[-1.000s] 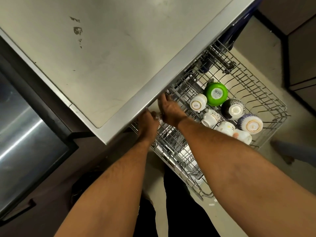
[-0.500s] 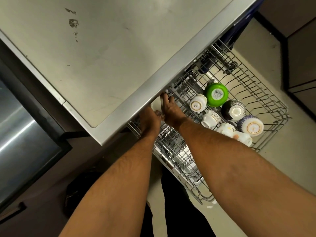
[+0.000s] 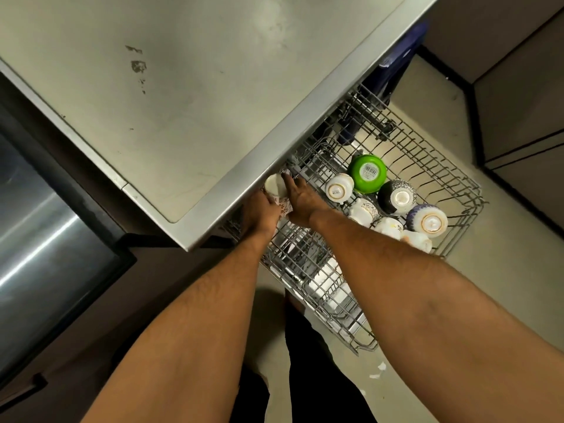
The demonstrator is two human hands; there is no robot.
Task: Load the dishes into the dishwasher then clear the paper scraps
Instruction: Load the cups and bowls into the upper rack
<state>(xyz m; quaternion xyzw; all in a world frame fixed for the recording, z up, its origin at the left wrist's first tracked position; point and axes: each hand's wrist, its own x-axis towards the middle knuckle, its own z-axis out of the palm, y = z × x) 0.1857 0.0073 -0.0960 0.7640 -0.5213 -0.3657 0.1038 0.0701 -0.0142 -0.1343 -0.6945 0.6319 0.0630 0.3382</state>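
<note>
1. Head view: your left hand (image 3: 259, 213) and right hand (image 3: 300, 199) together hold a white cup (image 3: 276, 186) at the rack (image 3: 451, 239) edge, under the surface (image 3: 183, 102) lip.
2. Seat it mouth-down between the wires, clear of the lip.
3. Cup sits between both hands, left of the green bowl (image 3: 367, 174).
4. Paper scraps (image 3: 380, 369) lie on the floor.

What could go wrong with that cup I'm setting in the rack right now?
The cup sits half under the counter edge, partly hidden, so it could knock the edge or miss the tines. Both hands, left and right, crowd it. The other cups are packed close; a bump to the rack might chip them.
</note>
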